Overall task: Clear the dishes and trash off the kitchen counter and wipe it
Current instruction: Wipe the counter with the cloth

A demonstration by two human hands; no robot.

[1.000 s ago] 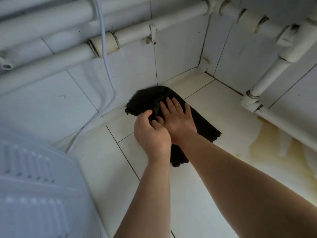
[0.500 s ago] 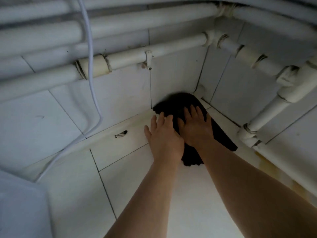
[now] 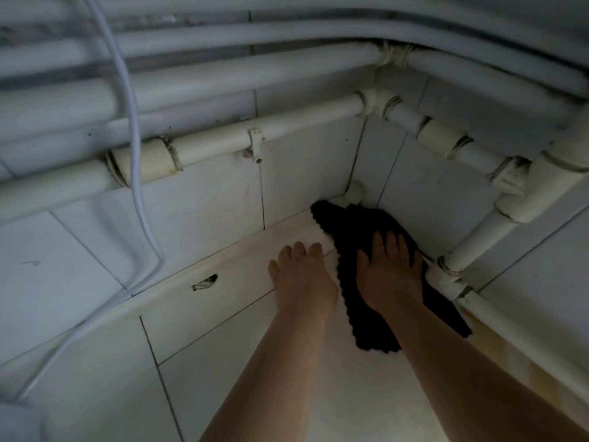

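Counter (image 3: 366, 403) wiping, at the back corner: your right hand (image 3: 389, 275) lies flat on the black cloth (image 3: 366, 327), fingers straight and spread, pressing it down rather than gripping it. The cloth's far end sits in the angle where the two tiled walls meet, touching a small white fitting (image 3: 356, 190). Your left hand (image 3: 302, 282) rests just beside the cloth's edge, palm down on bare tile, fingers straight, holding nothing. With the cloth down on the tile, the job looks to be in its wiping stage. Trouble would most likely come on the right, where the cloth lies against the foot of a slanting white pipe (image 3: 478, 237) and its collar. A hard sideways push could snag the nubbly fabric there, or bunch it under your palm, since nothing clamps it. A yellowish stain (image 3: 510, 365) along the right edge may go unwiped if you keep to the corner. To the left, a chipped hole (image 3: 205, 282) in the back trim could catch the fabric, and a loose white cable (image 3: 140, 202) hangs close to the wall
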